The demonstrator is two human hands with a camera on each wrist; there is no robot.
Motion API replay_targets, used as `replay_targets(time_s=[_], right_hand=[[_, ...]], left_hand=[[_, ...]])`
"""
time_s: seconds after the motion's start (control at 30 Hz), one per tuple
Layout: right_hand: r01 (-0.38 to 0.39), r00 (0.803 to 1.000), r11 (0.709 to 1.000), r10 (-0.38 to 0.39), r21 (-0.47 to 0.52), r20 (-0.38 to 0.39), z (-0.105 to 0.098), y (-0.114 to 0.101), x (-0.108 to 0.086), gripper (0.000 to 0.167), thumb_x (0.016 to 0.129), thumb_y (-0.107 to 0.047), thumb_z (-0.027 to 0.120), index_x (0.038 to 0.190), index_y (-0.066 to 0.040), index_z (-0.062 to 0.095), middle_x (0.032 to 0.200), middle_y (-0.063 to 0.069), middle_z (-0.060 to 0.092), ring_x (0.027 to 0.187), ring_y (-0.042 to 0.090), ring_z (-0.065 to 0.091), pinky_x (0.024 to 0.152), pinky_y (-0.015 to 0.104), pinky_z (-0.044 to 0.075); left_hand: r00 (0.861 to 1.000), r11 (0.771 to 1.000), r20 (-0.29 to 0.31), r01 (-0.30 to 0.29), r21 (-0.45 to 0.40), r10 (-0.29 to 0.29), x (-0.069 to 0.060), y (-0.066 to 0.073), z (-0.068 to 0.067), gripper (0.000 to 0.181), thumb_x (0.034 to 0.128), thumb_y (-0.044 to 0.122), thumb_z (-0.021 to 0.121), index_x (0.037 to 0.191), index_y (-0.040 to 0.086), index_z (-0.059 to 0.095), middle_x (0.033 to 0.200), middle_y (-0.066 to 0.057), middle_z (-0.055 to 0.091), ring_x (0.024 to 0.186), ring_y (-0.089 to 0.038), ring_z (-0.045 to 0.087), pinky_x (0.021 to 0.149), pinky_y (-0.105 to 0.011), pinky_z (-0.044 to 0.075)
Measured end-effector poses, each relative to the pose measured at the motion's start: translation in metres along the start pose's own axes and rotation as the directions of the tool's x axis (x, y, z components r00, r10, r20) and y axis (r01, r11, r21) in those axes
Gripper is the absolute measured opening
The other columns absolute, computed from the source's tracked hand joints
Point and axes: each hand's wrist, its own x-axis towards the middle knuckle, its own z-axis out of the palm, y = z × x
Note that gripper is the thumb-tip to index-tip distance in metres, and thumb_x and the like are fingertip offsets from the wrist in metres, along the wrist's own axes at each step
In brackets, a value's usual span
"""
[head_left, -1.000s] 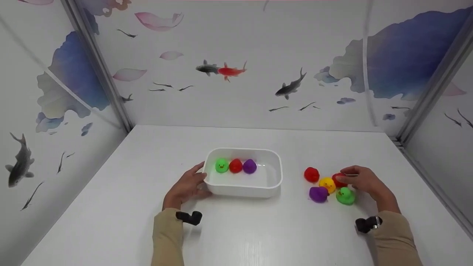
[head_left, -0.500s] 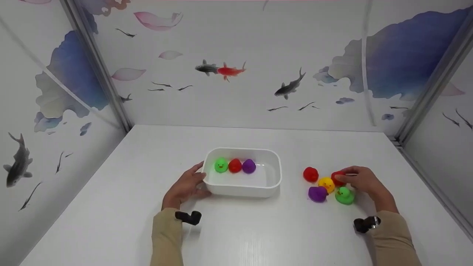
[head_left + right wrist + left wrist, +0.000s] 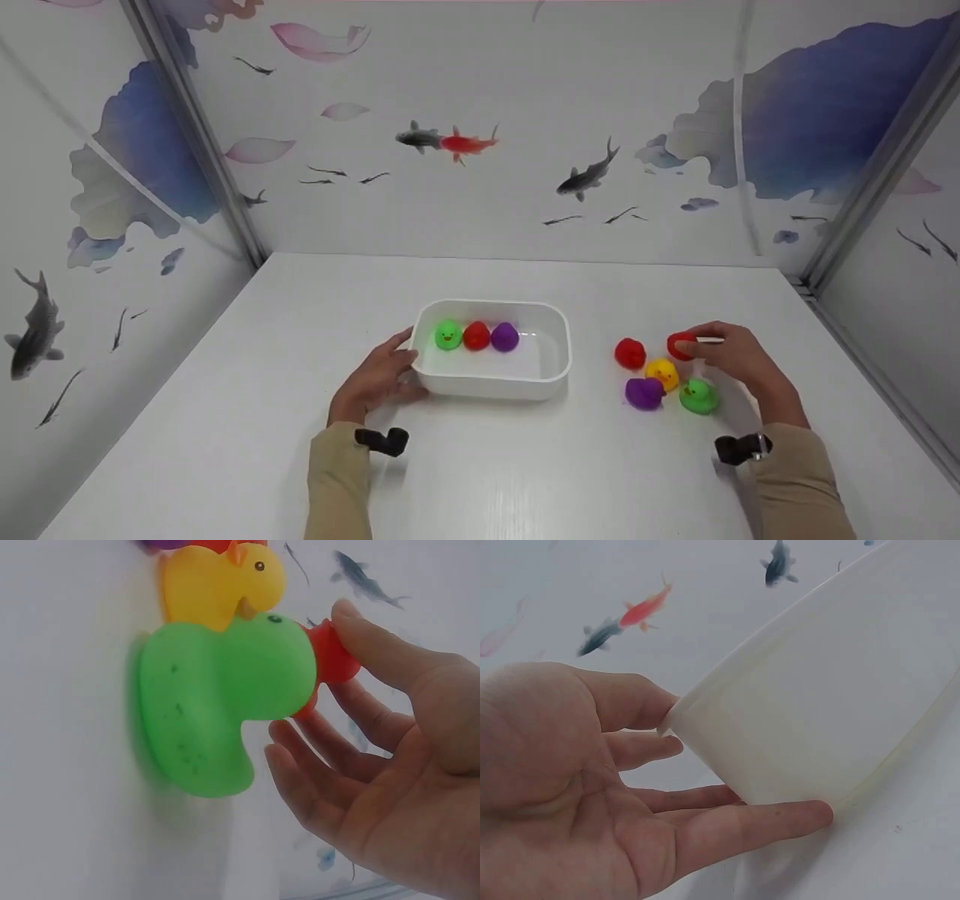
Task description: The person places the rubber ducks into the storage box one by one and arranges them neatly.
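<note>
My left hand (image 3: 379, 379) holds the left end of a white box (image 3: 491, 388). In the left wrist view, fingers of the left hand (image 3: 637, 780) touch the rim of the box (image 3: 802, 705), and another digit lies along its lower part. Inside are a green duck (image 3: 448, 335), a red one (image 3: 476, 337) and a purple one (image 3: 505, 337). My right hand (image 3: 739, 360) pinches a red duck (image 3: 681, 346) just above the group on the right. In the right wrist view, that red duck (image 3: 334, 652) is partly hidden behind a green duck (image 3: 202, 705).
Close together on the white table (image 3: 480, 465), right of the box, stand another red duck (image 3: 630, 353), a yellow one (image 3: 663, 374), a purple one (image 3: 645, 393) and a green one (image 3: 698, 395). Patterned walls (image 3: 480, 67) enclose the back and sides.
My right hand has lifted the red duck from beside the yellow one, moving it up and slightly back. The left hand and the box stay nearly in place.
</note>
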Motion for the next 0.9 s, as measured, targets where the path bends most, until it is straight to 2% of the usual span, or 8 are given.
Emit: replay_targets(time_s=[0.3,0.6,0.9], right_hand=[[0.058,0.998,0.998,-0.058,-0.013,-0.019,-0.001,-0.022,-0.006,0.082,0.091,-0.058,0.064,0.145,-0.001,0.043,0.145,0.029,0.048,0.129,0.045,0.050,0.112,0.059,0.043],[0.131,0.991,0.991,-0.131,0.003,-0.025,0.002,-0.045,-0.014,0.079,0.090,-0.060,0.063,0.144,-0.005,0.046,0.142,0.027,0.052,0.124,0.042,0.055,0.110,0.062,0.043],[0.164,0.986,0.986,-0.164,0.006,-0.002,0.017,-0.073,-0.007,0.069,0.090,-0.053,0.068,0.139,-0.007,0.051,0.139,0.024,0.055,0.122,0.039,0.057,0.109,0.058,0.046]], left_hand=[[1.000,1.000,0.009,-0.016,0.006,0.016,-0.002,0.000,-0.001,0.057,0.1043,0.016,0.048,0.158,0.021,0.031,0.152,-0.020,0.047,0.134,-0.040,0.054,0.092,-0.050,0.059],[1.000,1.000,0.007,-0.001,0.008,0.001,-0.002,0.000,-0.002,0.057,0.1043,0.016,0.048,0.158,0.023,0.031,0.154,-0.020,0.045,0.134,-0.039,0.054,0.093,-0.049,0.059],[1.000,1.000,-0.007,0.023,0.011,-0.023,-0.001,0.001,-0.001,0.057,0.1044,0.019,0.049,0.158,0.026,0.032,0.154,-0.018,0.046,0.134,-0.037,0.054,0.094,-0.047,0.059]])
